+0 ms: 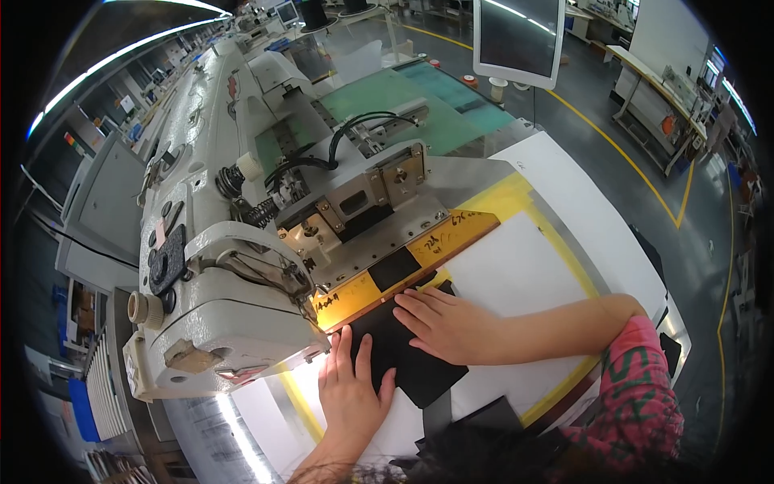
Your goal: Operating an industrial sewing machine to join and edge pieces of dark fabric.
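I have one pale sewing machine (210, 145) filling the left of my view, the biggest thing here, and beside it one white tabletop (592, 218) edged with strips of yellow tape (556, 242). One screen (518, 36), dark-faced, stands at the top. Across the middle runs one yellow bar (463, 234), slanting from lower left to upper right. Against its near edge lies one black piece (423, 383), flat and mostly between my two hands; its upper edge follows the bar's slant and one corner points down toward the wearer. With my fingers covering parts of it, I cannot tell its long axis. My right grip (451, 329) is wide, palm down, fingers spread on the piece. My left grip (348, 403) is wide too, fingers extended at the piece's left edge; neither pinches anything. Near the bottom I count at least one more dark piece (490, 415), partly hidden. The smallest is one black patch (395, 269) on the bar.
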{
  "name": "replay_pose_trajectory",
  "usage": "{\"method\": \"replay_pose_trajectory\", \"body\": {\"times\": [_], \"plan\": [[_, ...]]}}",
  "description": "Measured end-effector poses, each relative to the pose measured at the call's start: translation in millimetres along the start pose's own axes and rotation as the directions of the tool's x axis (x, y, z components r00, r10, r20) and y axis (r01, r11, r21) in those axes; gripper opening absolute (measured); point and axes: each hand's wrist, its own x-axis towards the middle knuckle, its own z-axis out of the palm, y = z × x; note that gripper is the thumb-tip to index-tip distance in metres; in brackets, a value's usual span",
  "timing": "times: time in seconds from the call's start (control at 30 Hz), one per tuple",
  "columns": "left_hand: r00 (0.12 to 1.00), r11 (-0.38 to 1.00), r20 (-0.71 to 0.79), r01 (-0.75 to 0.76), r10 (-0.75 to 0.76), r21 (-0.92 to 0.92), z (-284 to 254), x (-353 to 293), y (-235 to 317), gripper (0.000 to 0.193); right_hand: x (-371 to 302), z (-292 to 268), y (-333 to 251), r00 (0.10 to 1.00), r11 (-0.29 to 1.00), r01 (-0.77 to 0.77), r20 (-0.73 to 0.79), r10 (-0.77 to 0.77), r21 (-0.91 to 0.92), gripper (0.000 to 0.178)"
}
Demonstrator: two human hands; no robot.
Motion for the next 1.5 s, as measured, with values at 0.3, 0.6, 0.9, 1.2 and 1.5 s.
{"method": "replay_pose_trajectory", "body": {"times": [0.3,0.6,0.9,1.2,1.5], "plan": [[1.000,0.999,0.006,0.014,-0.014,0.036,2.6,0.2,2.1,0.057,0.3,-3.8,-1.7,0.998,0.989,0.055,0.047,-0.049,-0.137,0.053],[1.000,0.999,0.001,0.005,-0.005,0.047,0.1,0.7,3.9,0.057,2.1,2.2,-1.1,0.999,0.995,0.011,0.053,-0.006,-0.102,0.051],[1.000,1.000,0.024,0.003,-0.003,0.014,0.6,0.2,2.8,0.060,-2.5,2.2,-4.1,1.000,0.992,0.014,0.021,-0.011,-0.128,0.052],[1.000,1.000,0.022,0.002,-0.001,-0.026,-0.7,-2.8,-2.5,0.068,2.0,6.6,-1.1,1.000,1.000,-0.024,-0.003,0.024,-0.003,0.053],[1.000,1.000,0.010,0.022,-0.022,-0.016,-3.3,-2.8,0.7,0.069,-2.6,-2.0,-2.8,0.999,0.987,-0.009,0.050,0.017,-0.162,0.051]]}}
